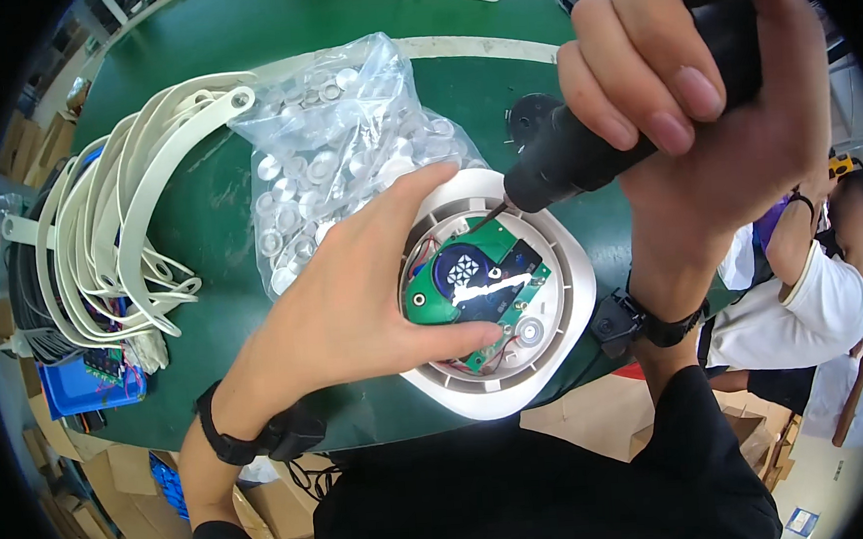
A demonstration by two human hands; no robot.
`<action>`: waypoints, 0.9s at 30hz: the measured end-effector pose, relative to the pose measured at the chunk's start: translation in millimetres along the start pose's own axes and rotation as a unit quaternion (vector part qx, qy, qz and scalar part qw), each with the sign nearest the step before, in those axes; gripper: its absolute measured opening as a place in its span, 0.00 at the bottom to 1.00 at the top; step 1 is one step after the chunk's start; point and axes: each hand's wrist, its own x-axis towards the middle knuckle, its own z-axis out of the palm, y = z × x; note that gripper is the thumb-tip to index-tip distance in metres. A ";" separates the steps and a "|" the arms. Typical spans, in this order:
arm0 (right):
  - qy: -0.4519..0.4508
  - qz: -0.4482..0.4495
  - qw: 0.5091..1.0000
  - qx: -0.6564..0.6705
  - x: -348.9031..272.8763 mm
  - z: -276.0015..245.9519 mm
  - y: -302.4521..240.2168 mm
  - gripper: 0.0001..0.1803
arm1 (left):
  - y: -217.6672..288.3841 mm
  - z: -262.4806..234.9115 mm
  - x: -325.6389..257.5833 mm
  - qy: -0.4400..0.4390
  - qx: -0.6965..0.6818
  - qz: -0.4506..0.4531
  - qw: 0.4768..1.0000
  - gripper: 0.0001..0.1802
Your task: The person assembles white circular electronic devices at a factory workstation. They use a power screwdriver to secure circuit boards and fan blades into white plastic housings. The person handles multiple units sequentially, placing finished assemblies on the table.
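A white rounded housing [565, 321] lies open side up at the near edge of a green table [222, 233]. Inside it sits a green circuit board [432, 307] with a round blue part and thin wires. My left hand [354, 294] rests over the housing's left side, thumb pressed on the board's lower edge, forefinger along the upper rim. My right hand [697, 85] grips a black electric screwdriver [582, 152]. Its tip touches the board's upper edge.
A clear bag of small round white parts [335, 147] lies just left of the housing. A stack of curved white plastic strips [122, 219] sits further left above a blue bin [73, 385]. Another person in a white shirt [829, 304] is at the right. Cardboard boxes stand below the table.
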 end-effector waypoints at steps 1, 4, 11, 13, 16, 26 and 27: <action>0.002 0.004 1.000 -0.001 0.1 0.0 1.4 0.18 | 0.3 0.2 1.1 0.002 0.004 0.007 1.000 0.56; 0.000 0.011 1.000 -0.005 2.3 2.9 4.7 0.19 | 2.2 1.3 2.0 0.007 0.018 0.014 1.000 0.55; -0.011 0.023 1.000 0.001 7.6 6.9 8.7 0.20 | -1.3 2.9 -0.8 0.015 0.022 -0.002 1.000 0.55; -0.012 0.029 1.000 0.000 8.2 7.3 8.7 0.20 | -2.5 3.6 -0.3 0.019 0.024 0.011 0.999 0.55; -0.017 0.036 0.999 0.000 10.8 8.2 8.5 0.20 | -4.4 4.2 0.5 0.023 0.023 0.023 0.999 0.55; -0.059 0.036 0.997 -0.012 15.8 6.5 9.0 0.19 | -3.7 2.8 -1.7 0.015 0.031 0.022 0.999 0.56; -0.039 0.039 0.998 -0.028 15.9 11.7 6.7 0.18 | -2.2 2.3 -0.3 0.006 0.030 0.023 0.999 0.56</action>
